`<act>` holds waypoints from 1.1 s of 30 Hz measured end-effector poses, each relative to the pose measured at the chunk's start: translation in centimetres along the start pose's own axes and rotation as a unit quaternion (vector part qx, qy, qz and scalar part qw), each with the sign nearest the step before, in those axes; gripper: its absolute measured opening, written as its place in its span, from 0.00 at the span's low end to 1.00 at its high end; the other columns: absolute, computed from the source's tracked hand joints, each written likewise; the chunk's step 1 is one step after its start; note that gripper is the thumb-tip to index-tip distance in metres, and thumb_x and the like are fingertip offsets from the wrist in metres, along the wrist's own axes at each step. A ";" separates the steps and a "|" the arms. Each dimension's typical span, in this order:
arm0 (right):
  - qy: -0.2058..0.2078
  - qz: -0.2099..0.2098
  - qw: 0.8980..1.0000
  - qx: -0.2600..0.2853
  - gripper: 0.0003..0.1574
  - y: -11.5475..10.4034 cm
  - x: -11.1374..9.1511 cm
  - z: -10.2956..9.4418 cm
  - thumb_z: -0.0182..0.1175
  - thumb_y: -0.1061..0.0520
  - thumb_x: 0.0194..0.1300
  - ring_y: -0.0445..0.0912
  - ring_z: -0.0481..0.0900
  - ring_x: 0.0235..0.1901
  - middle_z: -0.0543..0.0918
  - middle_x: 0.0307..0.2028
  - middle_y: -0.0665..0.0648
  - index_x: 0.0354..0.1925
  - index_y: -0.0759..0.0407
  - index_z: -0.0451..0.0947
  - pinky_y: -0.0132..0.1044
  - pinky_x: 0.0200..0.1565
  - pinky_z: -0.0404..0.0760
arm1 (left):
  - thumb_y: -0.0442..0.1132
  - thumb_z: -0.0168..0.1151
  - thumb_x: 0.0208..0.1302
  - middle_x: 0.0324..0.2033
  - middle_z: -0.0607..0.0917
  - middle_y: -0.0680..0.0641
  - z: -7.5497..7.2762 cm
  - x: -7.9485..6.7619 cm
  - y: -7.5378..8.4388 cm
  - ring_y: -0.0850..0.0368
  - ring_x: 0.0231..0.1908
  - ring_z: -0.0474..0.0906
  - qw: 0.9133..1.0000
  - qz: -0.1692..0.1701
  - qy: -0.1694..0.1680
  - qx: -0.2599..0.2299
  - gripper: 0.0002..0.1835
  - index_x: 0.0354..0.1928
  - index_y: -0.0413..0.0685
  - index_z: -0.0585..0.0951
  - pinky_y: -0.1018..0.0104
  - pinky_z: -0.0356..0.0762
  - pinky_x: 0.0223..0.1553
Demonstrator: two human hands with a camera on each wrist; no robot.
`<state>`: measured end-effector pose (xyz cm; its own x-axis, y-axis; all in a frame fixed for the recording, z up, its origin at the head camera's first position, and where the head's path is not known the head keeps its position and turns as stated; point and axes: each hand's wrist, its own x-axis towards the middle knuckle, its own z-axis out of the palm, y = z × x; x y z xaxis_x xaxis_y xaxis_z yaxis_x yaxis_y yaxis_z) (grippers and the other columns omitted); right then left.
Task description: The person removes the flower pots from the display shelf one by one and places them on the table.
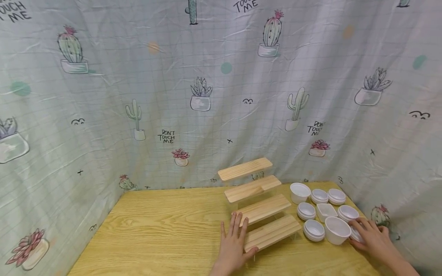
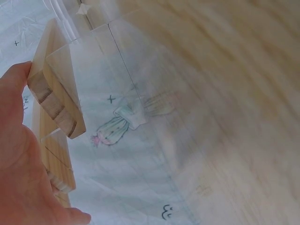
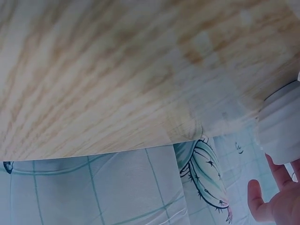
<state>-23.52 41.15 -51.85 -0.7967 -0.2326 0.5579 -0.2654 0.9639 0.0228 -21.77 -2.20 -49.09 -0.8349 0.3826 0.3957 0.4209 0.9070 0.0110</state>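
In the head view a wooden stepped rack (image 1: pixel 272 232) with several pale planks on clear supports stands right of the middle of the table. My left hand (image 1: pixel 232 245) rests at its left side, fingers stretched out by the lower planks. In the left wrist view a fingertip (image 2: pixel 21 70) touches the end of a plank (image 2: pixel 54 101). At the front right, my right hand (image 1: pixel 374 239) holds a small round white pot (image 1: pixel 357 234) between thumb and fingers, partly covering it. In the right wrist view this pot (image 3: pixel 281 126) shows at the right edge, with a finger at its rim.
Several white containers are grouped right of the rack: small round pots (image 1: pixel 314 230), a square one (image 1: pixel 326 211), a deeper cup (image 1: pixel 337 230) and another cup (image 1: pixel 300 192) behind. A cactus-print curtain (image 1: pixel 224 115) hangs round the yellow wood-grain table (image 1: pixel 155 230).
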 end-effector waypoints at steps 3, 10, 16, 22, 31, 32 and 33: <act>0.005 -0.009 1.000 0.001 0.34 0.0 0.2 0.3 0.73 0.50 0.29 0.50 0.68 0.37 0.72 0.37 0.54 0.39 0.50 0.71 0.51 0.28 0.60 | 0.70 0.44 0.53 0.68 0.51 0.46 -0.1 0.0 -0.1 0.50 0.68 0.43 1.000 -0.003 0.000 -0.001 0.45 0.68 0.53 0.52 0.39 0.55 0.59; 0.008 -0.010 1.000 -0.001 0.34 0.1 0.4 0.6 0.73 0.50 0.27 0.48 0.68 0.37 0.72 0.37 0.53 0.38 0.48 0.71 0.50 0.28 0.60 | 0.70 0.44 0.53 0.68 0.53 0.46 -0.1 -0.1 -0.3 0.50 0.67 0.45 1.000 0.002 0.013 0.015 0.45 0.68 0.53 0.53 0.39 0.57 0.57; 0.009 -0.011 1.000 -0.002 0.36 0.0 0.4 0.1 0.73 0.49 0.26 0.49 0.69 0.37 0.73 0.38 0.54 0.40 0.48 0.72 0.50 0.28 0.60 | 0.70 0.44 0.53 0.68 0.52 0.46 0.0 -0.1 -0.4 0.49 0.68 0.44 1.000 0.003 0.009 0.007 0.45 0.68 0.53 0.52 0.38 0.56 0.57; 0.005 -0.013 1.000 0.010 0.41 -0.2 0.4 -1.2 0.74 0.48 0.23 0.52 0.68 0.40 0.72 0.42 0.57 0.42 0.51 0.71 0.54 0.30 0.60 | 0.69 0.45 0.53 0.68 0.52 0.46 -0.1 -0.4 -0.5 0.49 0.68 0.44 1.000 0.006 0.016 -0.005 0.44 0.68 0.52 0.53 0.39 0.55 0.57; -0.003 0.017 0.999 0.039 0.43 -1.1 0.6 -3.0 0.74 0.52 0.26 0.55 0.68 0.40 0.73 0.43 0.59 0.46 0.56 0.69 0.56 0.32 0.61 | 0.66 0.48 0.53 0.68 0.50 0.46 -0.7 -0.8 -1.2 0.49 0.68 0.43 0.999 0.026 0.011 -0.027 0.44 0.68 0.51 0.52 0.37 0.46 0.61; -0.005 0.018 0.999 0.046 0.44 -1.3 0.7 -3.2 0.74 0.53 0.26 0.55 0.68 0.41 0.73 0.43 0.59 0.47 0.56 0.69 0.56 0.32 0.60 | 0.66 0.49 0.53 0.68 0.50 0.45 -0.7 -0.8 -1.3 0.49 0.68 0.44 0.999 0.030 0.014 -0.022 0.44 0.68 0.51 0.52 0.37 0.50 0.60; -0.005 0.018 0.999 0.051 0.43 -1.6 0.7 -3.3 0.74 0.54 0.27 0.54 0.68 0.41 0.73 0.43 0.59 0.47 0.55 0.69 0.56 0.32 0.60 | 0.66 0.49 0.53 0.68 0.50 0.45 -0.8 -0.8 -1.4 0.49 0.68 0.44 0.999 0.032 0.015 -0.020 0.44 0.68 0.51 0.52 0.37 0.48 0.60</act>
<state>-21.84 39.86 -48.71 -0.8118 -0.1998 0.5487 -0.2902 0.9534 -0.0822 -21.37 -3.88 -48.72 -0.7951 0.4344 0.4233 0.4876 0.8728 0.0202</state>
